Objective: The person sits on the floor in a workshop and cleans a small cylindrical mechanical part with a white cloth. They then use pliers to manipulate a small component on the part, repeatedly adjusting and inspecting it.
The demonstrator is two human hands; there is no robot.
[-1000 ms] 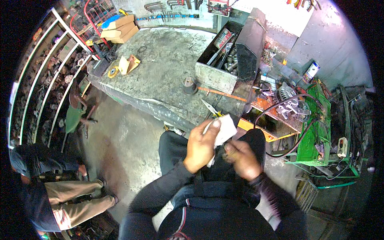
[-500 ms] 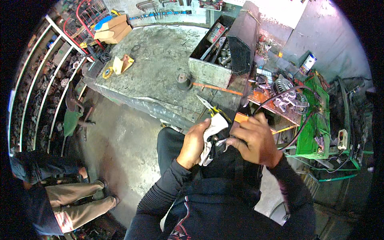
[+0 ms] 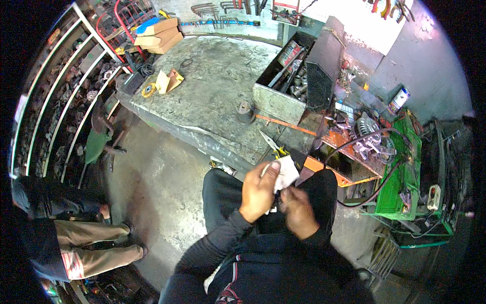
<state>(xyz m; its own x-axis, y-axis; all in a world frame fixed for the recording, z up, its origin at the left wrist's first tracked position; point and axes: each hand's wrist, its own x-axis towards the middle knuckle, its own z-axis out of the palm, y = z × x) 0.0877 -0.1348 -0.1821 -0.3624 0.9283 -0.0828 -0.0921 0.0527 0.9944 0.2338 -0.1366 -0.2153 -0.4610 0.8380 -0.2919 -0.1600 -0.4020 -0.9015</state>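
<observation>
My left hand (image 3: 259,191) is closed over my lap, its thumb pressing on a folded white cloth (image 3: 287,172). Just beneath the cloth's right end, my right hand (image 3: 299,213) has its fingers curled in, slightly smeared by motion. Whatever lies between those fingers is hidden, and so is anything wrapped inside the cloth. A small white piece shows below, between the two hands. Beyond the cloth, needle-nose pliers (image 3: 273,143) with yellow-and-black handles lie at the bench's near edge.
On the workbench (image 3: 202,76) stand a dark cylindrical part (image 3: 245,112) and an open metal toolbox (image 3: 281,104) with sockets. An alternator (image 3: 372,137) sits right, near a green crate (image 3: 400,177) and looping cable. Another person's legs (image 3: 96,248) extend at lower left, beside shelves of parts.
My right hand has come down and inward, closer under the cloth. The cloth has turned and shifted right with my left hand. The whole view has swung a little.
</observation>
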